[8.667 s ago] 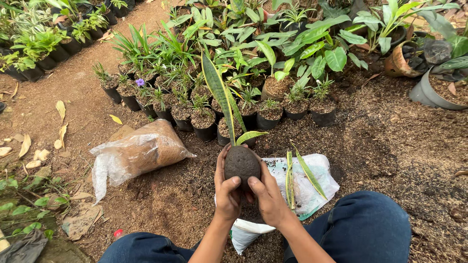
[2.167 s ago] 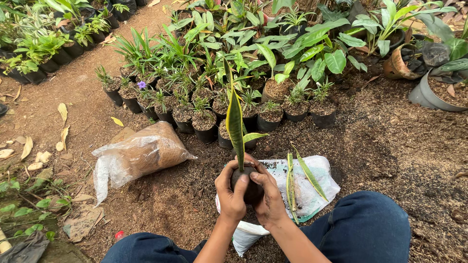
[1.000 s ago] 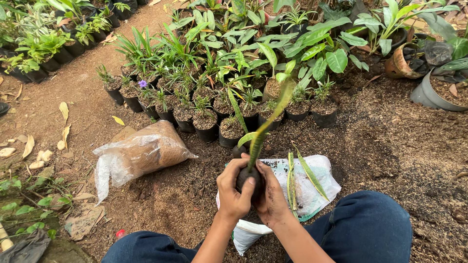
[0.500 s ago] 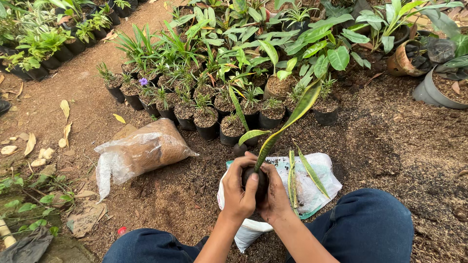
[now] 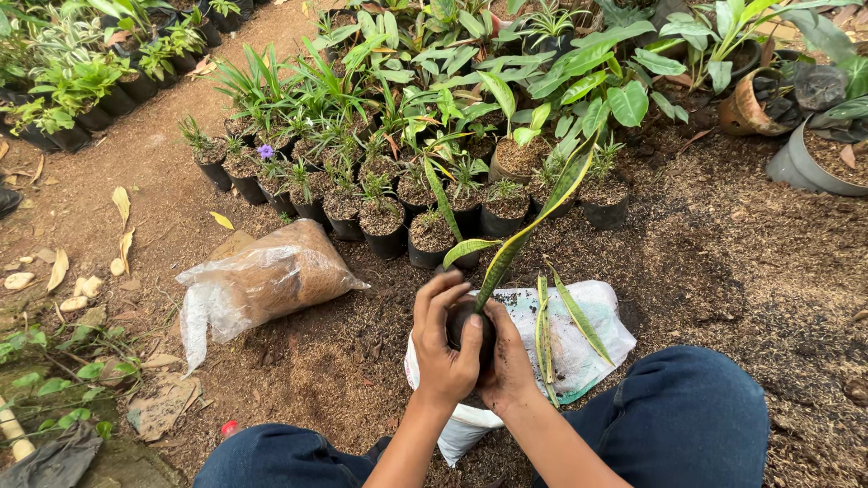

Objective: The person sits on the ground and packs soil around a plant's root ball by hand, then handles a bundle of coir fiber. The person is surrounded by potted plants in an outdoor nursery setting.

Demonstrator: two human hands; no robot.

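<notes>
Small black pot (image 5: 470,327) with long striped leaf (image 5: 533,226) sits cupped above white sack (image 5: 579,339), left hand (image 5: 446,348) and right hand (image 5: 508,366) wrapped tight around it; clear bag of brown husk (image 5: 262,285) left, potted seedlings (image 5: 389,221) beyond.

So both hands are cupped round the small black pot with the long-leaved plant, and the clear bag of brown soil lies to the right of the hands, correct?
Not quite: the head view shows the clear bag of brown soil lying to the left of the hands. The left hand and right hand are indeed cupped round the small black pot with the long-leaved plant.
</notes>
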